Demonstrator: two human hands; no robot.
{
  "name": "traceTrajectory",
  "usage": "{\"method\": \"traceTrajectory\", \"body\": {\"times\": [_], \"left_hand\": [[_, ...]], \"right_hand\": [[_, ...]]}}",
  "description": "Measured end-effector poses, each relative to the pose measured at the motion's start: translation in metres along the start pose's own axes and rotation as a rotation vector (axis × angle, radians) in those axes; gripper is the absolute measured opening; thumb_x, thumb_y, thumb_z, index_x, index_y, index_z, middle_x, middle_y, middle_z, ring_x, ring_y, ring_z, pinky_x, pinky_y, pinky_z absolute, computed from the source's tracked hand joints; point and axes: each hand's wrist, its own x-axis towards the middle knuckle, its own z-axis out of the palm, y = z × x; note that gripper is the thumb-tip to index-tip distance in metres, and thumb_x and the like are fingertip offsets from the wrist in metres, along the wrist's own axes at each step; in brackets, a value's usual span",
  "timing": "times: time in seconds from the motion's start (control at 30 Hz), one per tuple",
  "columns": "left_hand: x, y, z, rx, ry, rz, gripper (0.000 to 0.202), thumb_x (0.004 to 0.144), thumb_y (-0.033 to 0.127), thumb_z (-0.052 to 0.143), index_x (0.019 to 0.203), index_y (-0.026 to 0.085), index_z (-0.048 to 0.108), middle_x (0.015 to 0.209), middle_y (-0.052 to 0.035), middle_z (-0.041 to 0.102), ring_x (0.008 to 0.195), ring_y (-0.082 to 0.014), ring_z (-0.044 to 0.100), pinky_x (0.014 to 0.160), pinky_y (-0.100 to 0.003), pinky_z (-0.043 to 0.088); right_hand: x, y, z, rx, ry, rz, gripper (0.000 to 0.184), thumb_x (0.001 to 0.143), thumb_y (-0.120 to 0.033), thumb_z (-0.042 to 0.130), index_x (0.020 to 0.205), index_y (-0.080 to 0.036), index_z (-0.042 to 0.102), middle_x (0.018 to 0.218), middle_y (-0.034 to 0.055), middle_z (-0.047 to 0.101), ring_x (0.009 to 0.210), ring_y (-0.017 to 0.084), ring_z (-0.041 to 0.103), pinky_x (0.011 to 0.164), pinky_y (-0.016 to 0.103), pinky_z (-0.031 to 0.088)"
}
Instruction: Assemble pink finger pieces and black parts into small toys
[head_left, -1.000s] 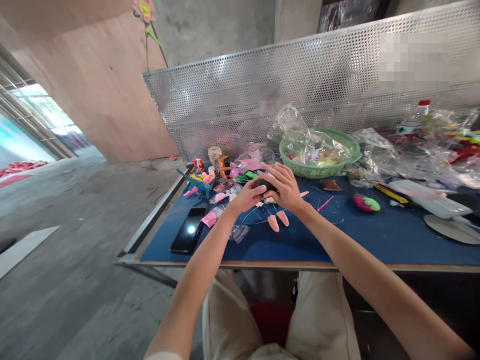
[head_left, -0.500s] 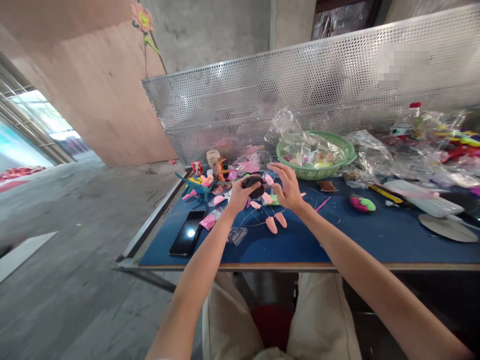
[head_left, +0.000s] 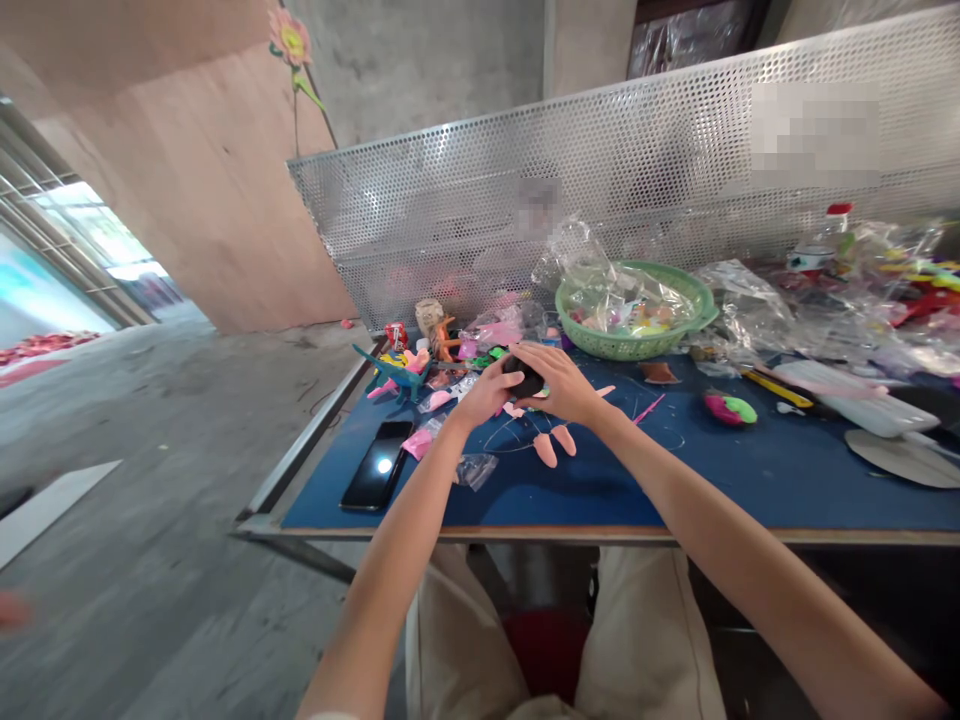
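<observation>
Above the blue tabletop [head_left: 615, 490], my left hand [head_left: 481, 394] grips a black rounded lump [head_left: 526, 380], thumb across its near face. My right hand [head_left: 561, 382] is closed round the lump from the right, its fingers over the top. Much of the lump is hidden by both hands. Just below lie two pink oval pieces [head_left: 545, 450], and smaller pink pieces are partly covered by the hands. A pink packet [head_left: 418, 443] and a clear plastic bag [head_left: 477, 470] rest near my left forearm.
A black phone [head_left: 377, 465] lies at left, with a teal dinosaur figure [head_left: 405, 382] behind it. Further back stands a green basket [head_left: 622, 345] of wrapped bits. To the right are a magenta-and-green lump [head_left: 729, 409], a yellow cutter [head_left: 780, 388] and plastic bags.
My right hand, apart from the lump with fingers spread before, has moved left and closed over it. My left hand keeps its hold. A blurred skin-coloured shape has appeared at the left edge.
</observation>
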Motion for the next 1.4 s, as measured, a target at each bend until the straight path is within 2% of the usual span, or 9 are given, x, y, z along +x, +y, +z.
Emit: {"method": "traceTrajectory", "body": {"times": [0.1,0.27,0.47,0.63,0.83,1.03,1.1,1.2,1.4], "left_hand": [[-0.002,0.006,-0.002,0.106,-0.103,0.017,0.068,0.068,0.038,0.092,0.129,0.021,0.068,0.139,-0.0107,0.067,0.133,-0.0337,0.060,0.112,-0.046,0.049],[-0.004,0.011,-0.001,0.514,-0.067,0.028,0.084,0.063,0.042,0.096,0.135,0.017,0.061,0.136,-0.0139,0.068,0.128,-0.0353,0.063,0.107,-0.046,0.052],[-0.007,0.020,0.000,0.880,0.025,0.072,0.052,0.071,0.055,0.087,0.101,0.014,0.073,0.088,-0.0038,0.074,0.084,-0.0247,0.068,0.075,-0.032,0.053],[-0.005,0.017,-0.003,0.892,0.039,0.153,0.044,0.082,0.057,0.077,0.095,0.015,0.074,0.081,-0.0030,0.074,0.080,-0.0222,0.067,0.073,-0.029,0.051],[-0.004,0.013,-0.005,0.761,0.120,0.130,0.041,0.089,0.057,0.069,0.084,0.016,0.072,0.076,-0.0035,0.072,0.076,-0.0213,0.066,0.073,-0.031,0.052],[-0.004,0.007,0.002,0.026,-0.001,-0.005,0.060,0.072,0.060,0.086,0.113,0.018,0.074,0.114,-0.0117,0.076,0.111,-0.0330,0.071,0.098,-0.048,0.057],[-0.002,0.004,0.003,-0.106,0.091,0.003,0.062,0.069,0.065,0.087,0.106,0.017,0.074,0.108,-0.0126,0.077,0.112,-0.0347,0.071,0.100,-0.053,0.057],[0.000,0.003,0.002,-0.142,0.308,0.011,0.054,0.065,0.059,0.091,0.091,0.017,0.072,0.089,-0.0075,0.076,0.096,-0.0295,0.075,0.098,-0.054,0.059],[0.001,0.001,0.003,-0.085,0.336,-0.088,0.034,0.072,0.037,0.084,0.095,0.018,0.068,0.092,-0.0075,0.078,0.089,-0.0287,0.078,0.093,-0.052,0.061]], "right_hand": [[-0.004,0.008,-0.001,0.020,0.017,0.044,0.090,0.087,-0.047,0.079,0.162,-0.022,0.037,0.153,0.0181,0.058,0.142,0.038,0.055,0.116,0.061,0.046],[-0.004,0.013,-0.007,-0.006,-0.035,0.019,0.070,0.092,-0.037,0.071,0.156,-0.021,0.048,0.149,0.0159,0.063,0.136,0.036,0.061,0.112,0.058,0.052],[-0.003,0.010,-0.007,0.003,0.036,-0.001,0.050,0.095,-0.030,0.069,0.145,-0.030,0.062,0.133,0.0039,0.074,0.122,0.030,0.072,0.119,0.057,0.050],[-0.005,0.014,-0.006,0.051,0.064,0.000,0.044,0.098,-0.025,0.066,0.142,-0.031,0.066,0.131,0.0028,0.076,0.125,0.029,0.071,0.119,0.056,0.051],[-0.004,0.010,-0.015,0.090,0.008,0.084,0.067,0.098,-0.040,0.068,0.160,-0.029,0.046,0.148,0.0095,0.065,0.135,0.032,0.063,0.114,0.052,0.054],[-0.003,0.008,-0.017,0.075,0.050,0.189,0.061,0.103,-0.040,0.057,0.161,-0.026,0.044,0.149,0.0121,0.063,0.136,0.033,0.062,0.115,0.056,0.051],[-0.003,0.006,-0.016,0.079,0.063,0.190,0.059,0.103,-0.040,0.055,0.160,-0.028,0.044,0.156,0.0103,0.057,0.144,0.032,0.055,0.120,0.056,0.047],[-0.002,0.003,-0.015,0.091,0.071,0.187,0.057,0.104,-0.040,0.054,0.159,-0.028,0.046,0.160,0.0095,0.053,0.150,0.031,0.048,0.123,0.057,0.043],[-0.003,0.003,-0.013,0.105,0.087,0.187,0.057,0.103,-0.041,0.056,0.158,-0.028,0.046,0.160,0.0097,0.052,0.151,0.032,0.047,0.123,0.059,0.042]]}}
